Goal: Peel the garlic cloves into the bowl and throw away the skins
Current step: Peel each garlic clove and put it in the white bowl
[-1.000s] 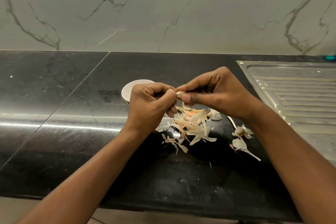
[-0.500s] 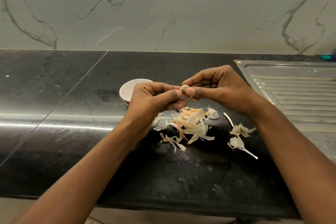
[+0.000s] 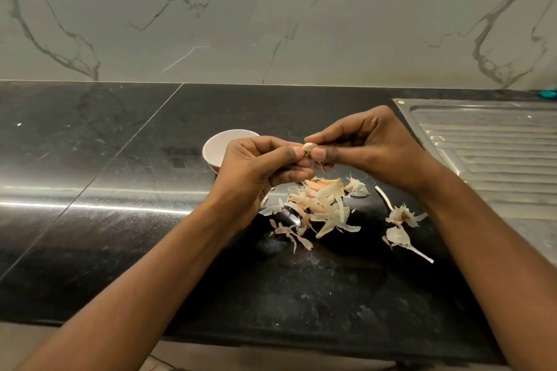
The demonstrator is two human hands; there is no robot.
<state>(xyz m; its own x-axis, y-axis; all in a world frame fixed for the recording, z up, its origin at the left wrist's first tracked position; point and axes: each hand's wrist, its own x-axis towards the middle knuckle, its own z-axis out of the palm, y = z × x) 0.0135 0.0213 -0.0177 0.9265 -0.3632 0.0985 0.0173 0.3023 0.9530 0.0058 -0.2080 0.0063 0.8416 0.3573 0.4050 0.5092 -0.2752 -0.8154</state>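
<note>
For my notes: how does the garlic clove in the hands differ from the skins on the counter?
The clove is one small rounded piece; the skins are many thin strips. The left hand and right hand pinch the clove in the air; the skins lie loose on the counter. Both are pale.

- garlic clove [image 3: 309, 147]: small, pale, pinched between my left hand [image 3: 259, 166] and right hand [image 3: 370, 147]
- bowl [image 3: 215, 144]: white, upright, partly behind my left hand
- skins [image 3: 319, 205]: papery, scattered below
</note>
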